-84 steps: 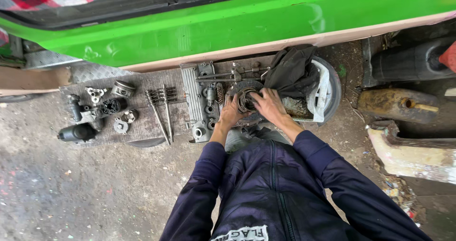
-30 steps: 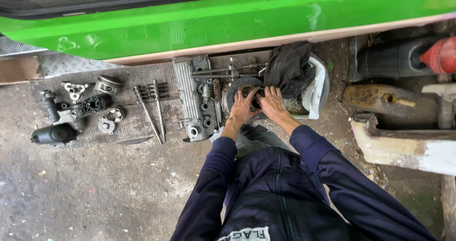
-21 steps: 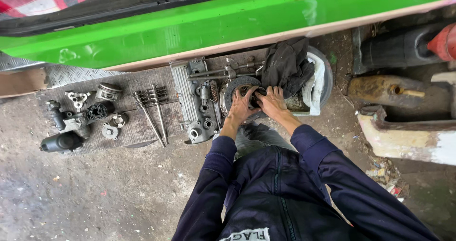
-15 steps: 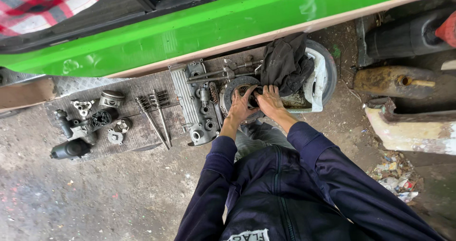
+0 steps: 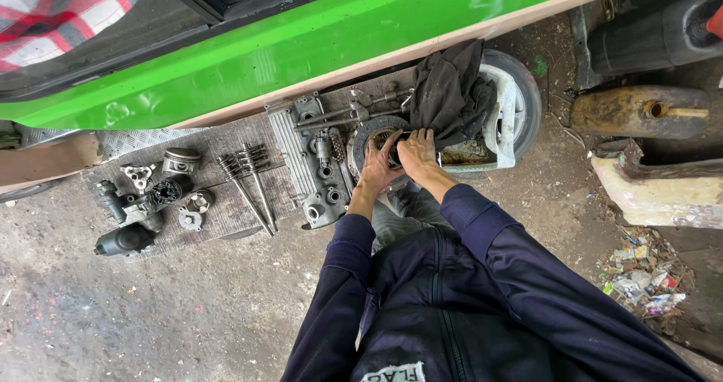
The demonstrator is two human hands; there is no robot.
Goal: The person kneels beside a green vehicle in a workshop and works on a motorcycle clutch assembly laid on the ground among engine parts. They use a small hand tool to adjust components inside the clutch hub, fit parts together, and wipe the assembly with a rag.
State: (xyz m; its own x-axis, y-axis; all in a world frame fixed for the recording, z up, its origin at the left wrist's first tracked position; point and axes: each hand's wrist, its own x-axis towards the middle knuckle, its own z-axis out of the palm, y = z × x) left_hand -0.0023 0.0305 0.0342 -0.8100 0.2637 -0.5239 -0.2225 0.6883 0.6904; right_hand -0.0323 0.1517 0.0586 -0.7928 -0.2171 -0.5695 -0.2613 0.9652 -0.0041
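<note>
Head view: both hands' grip, left hand [image 5: 374, 170], right hand [image 5: 416, 150], around half-hidden round clutch part [image 5: 374, 132], tightness unclear.

Green veh. panel [image 5: 316, 43], piston [image 5: 181, 160], valves [image 5: 248, 179], rusty can [image 5: 640, 111].

Your left hand [image 5: 376, 170] and right hand [image 5: 416, 150] sit side by side on the round clutch assembly [image 5: 374, 137]. The engine cover [image 5: 305, 164] lies just left of it, the valves [image 5: 248, 175] further left, the piston [image 5: 181, 161] beyond. The rag [image 5: 452, 96] drapes over the tyre [image 5: 520, 100] to the right.
</note>
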